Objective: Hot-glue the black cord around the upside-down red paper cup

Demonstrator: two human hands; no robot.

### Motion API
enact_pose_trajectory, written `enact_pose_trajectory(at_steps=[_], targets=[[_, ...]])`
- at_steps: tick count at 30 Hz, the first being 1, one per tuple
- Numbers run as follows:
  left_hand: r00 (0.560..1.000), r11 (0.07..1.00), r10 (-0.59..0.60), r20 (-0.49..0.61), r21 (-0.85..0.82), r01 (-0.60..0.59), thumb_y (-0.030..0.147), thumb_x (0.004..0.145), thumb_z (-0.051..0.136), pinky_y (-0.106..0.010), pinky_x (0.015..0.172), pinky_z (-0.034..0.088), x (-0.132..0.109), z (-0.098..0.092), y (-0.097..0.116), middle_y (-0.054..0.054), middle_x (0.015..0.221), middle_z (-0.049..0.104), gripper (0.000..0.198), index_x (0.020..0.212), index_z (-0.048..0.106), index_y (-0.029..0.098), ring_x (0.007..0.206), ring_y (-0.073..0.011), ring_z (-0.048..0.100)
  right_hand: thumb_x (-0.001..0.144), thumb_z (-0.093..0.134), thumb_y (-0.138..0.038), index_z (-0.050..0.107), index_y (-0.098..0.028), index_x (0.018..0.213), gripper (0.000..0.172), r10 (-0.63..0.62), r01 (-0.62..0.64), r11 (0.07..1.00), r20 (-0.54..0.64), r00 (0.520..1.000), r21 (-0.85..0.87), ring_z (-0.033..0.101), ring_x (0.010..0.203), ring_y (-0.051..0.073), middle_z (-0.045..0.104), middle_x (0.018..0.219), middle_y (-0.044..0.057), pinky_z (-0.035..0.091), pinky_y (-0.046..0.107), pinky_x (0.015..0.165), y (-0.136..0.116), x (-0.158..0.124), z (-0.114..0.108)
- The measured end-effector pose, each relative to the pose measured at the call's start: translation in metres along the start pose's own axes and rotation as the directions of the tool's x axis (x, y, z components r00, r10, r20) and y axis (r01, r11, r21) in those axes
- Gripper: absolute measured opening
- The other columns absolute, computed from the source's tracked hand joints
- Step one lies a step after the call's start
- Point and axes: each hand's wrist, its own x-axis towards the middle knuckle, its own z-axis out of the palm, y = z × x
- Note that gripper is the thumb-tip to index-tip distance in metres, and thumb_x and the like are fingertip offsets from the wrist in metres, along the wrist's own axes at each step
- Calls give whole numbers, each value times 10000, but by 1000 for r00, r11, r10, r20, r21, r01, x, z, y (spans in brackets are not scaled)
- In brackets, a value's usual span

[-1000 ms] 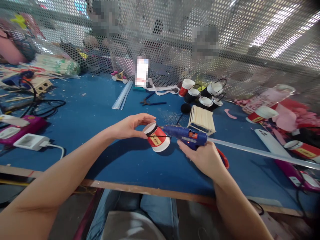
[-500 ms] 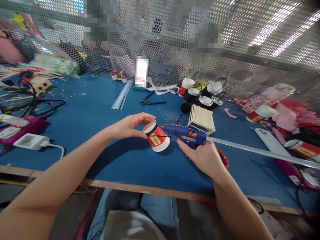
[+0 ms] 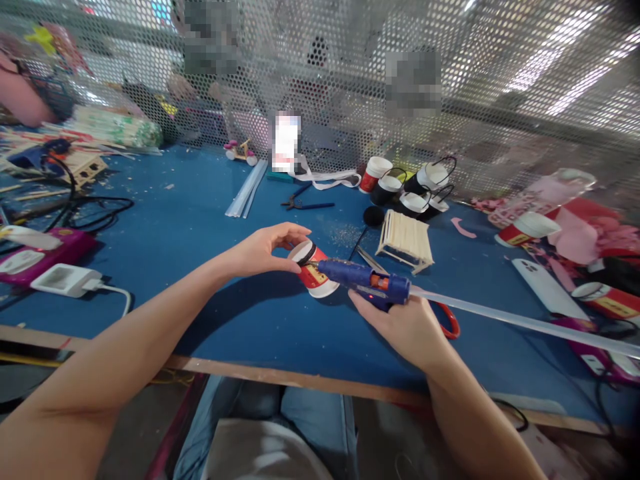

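Observation:
My left hand (image 3: 273,251) is closed on the end of a red and white paper cup (image 3: 323,288), which lies tilted above the blue table. A black band or cord (image 3: 306,256) runs around that end of the cup. In my right hand (image 3: 403,327) is a blue hot glue gun (image 3: 367,279), its nozzle pointing left and touching or very near the black band. A long translucent glue stick (image 3: 500,319) sticks out of the back of the gun. Most of my left fingers are hidden behind the cup.
A small craft-stick frame (image 3: 405,240), pliers (image 3: 307,202) and glue sticks (image 3: 247,189) lie beyond my hands. Several cups with black handles (image 3: 427,179) stand at the back by the perforated metal screen (image 3: 320,80). Purple power strips (image 3: 75,250) lie at both sides.
The glue gun has moved slightly left and down, so its nozzle now overlaps the cup's banded end. The cup has turned a little in my left hand.

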Motion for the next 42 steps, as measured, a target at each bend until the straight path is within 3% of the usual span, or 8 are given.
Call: enact_pose_trajectory(at_steps=[5, 12, 17, 24, 29, 34, 39, 42], targets=[[999, 1000, 16, -28, 4, -16, 236, 646, 768, -419, 966, 430, 1, 0, 0, -95, 1130, 605, 618, 1204, 509, 174, 1026, -188, 580, 818, 431, -107, 734, -221, 942, 346, -112, 114, 989, 23, 993, -94, 579, 530, 190, 561, 462, 30, 418, 285, 517, 3, -1, 2], [998, 998, 57, 26, -40, -56, 178, 653, 755, -423, 993, 418, 1, -1, -2, -107, 1205, 582, 615, 1211, 499, 189, 1098, -199, 570, 871, 439, -263, 724, -187, 941, 303, -6, 6, 1000, -1, 1000, -11, 538, 473, 177, 539, 434, 16, 395, 282, 489, 20, -7, 5], [994, 995, 81, 79, -67, -75, 146, 657, 750, -416, 1027, 400, 1, -2, -2, -113, 1274, 551, 642, 1238, 485, 209, 1178, -211, 540, 856, 350, -165, 732, -169, 966, 398, -75, 76, 994, 18, 997, -78, 511, 438, 161, 551, 431, 24, 350, 272, 470, 24, -2, 6], [989, 993, 105, 106, -66, -99, 135, 662, 748, -419, 1042, 389, 0, -3, -1, -103, 1287, 549, 660, 1257, 478, 232, 1203, -220, 528, 823, 444, -290, 733, -126, 850, 334, 127, -133, 974, 44, 991, 181, 519, 464, 145, 564, 475, 28, 379, 262, 474, 20, 9, 6], [989, 994, 104, 106, -42, -100, 147, 674, 740, -418, 1023, 402, 0, -3, 0, -103, 1288, 536, 655, 1263, 466, 233, 1192, -221, 524, 777, 570, -406, 624, -148, 629, 302, 480, -483, 740, 136, 867, 469, 505, 417, 133, 538, 449, 12, 405, 260, 433, 13, 12, 10], [999, 999, 47, -13, 26, -47, 234, 678, 745, -415, 958, 440, 0, -5, -1, -92, 1165, 589, 642, 1255, 464, 212, 1087, -212, 562, 693, 683, -396, 569, -168, 704, 255, 565, -500, 497, 172, 807, 709, 457, 379, 97, 502, 442, -50, 396, 242, 411, 21, 18, 3], [994, 993, 1, -109, 117, 12, 305, 673, 745, -429, 956, 445, 1, -7, -2, -101, 1161, 582, 679, 1269, 441, 185, 1056, -210, 570, 643, 715, -404, 632, -159, 804, 305, 711, -459, 500, -46, 701, 734, 615, 628, 160, 679, 722, 40, 488, 281, 584, 69, 26, -2], [993, 993, 18, -119, 116, -4, 307, 665, 747, -426, 962, 443, 2, -5, -2, -101, 1149, 589, 683, 1262, 444, 172, 1056, -208, 572, 775, 564, -474, 639, -136, 757, 347, 756, -634, 612, -113, 645, 474, 632, 635, 201, 677, 681, 93, 478, 303, 582, 104, 34, -4]])
